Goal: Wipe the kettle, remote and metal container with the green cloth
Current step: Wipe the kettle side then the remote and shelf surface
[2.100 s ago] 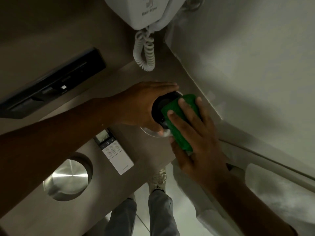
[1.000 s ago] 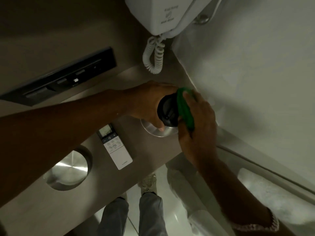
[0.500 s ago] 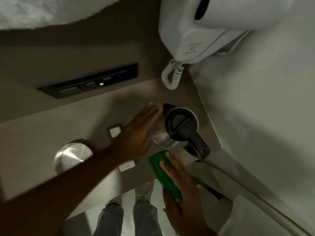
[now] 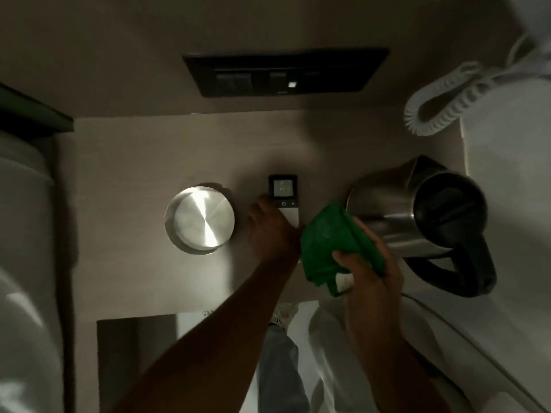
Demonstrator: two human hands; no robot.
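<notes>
Dim light. Remote (image 4: 283, 198) lies flat near mid-desk (image 4: 134, 162), screen end toward the wall. Left hand (image 4: 272, 231) rests on the remote's near end, fingers curled over it; whether it grips, cannot tell. Right hand (image 4: 368, 263) is closed around the bunched green cloth (image 4: 331, 242), just right of the remote. Kettle (image 4: 417, 216) stands right of the remote, cloth touching or nearly touching its steel side. Metal container (image 4: 199, 219) sits left of the remote, apart.

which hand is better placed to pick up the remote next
Left. The left hand already rests on the remote, while the right hand is full, gripping the green cloth beside the kettle.
</notes>
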